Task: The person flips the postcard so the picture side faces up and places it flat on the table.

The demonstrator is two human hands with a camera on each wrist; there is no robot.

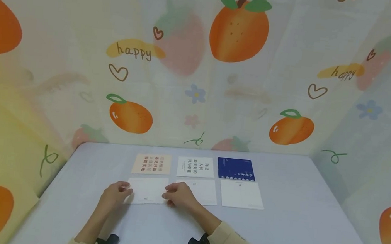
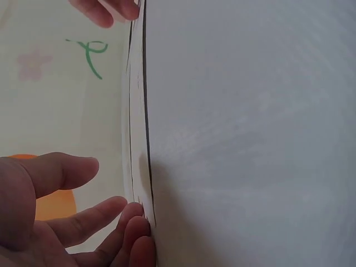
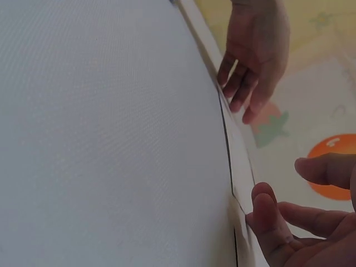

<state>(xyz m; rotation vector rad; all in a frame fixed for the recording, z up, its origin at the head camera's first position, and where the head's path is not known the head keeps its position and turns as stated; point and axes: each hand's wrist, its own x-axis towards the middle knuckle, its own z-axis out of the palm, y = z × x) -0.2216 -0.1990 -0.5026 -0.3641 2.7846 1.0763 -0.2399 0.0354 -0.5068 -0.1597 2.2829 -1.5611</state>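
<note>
A white card with a tiny dark mark lies flat at the front left of two rows of cards. My left hand is at its left edge, fingertips touching down there. At the card's right edge is my right hand, partly over the neighbouring white card. In the left wrist view, the left thumb stands well apart from the fingers, which rest along the card's edge. The right thumb is likewise raised clear of its fingers in the right wrist view.
Another white card lies at the front right. Behind are a peach card, a white card with dark lettering and a dark blue card. A fruit-printed cloth hangs behind the white table.
</note>
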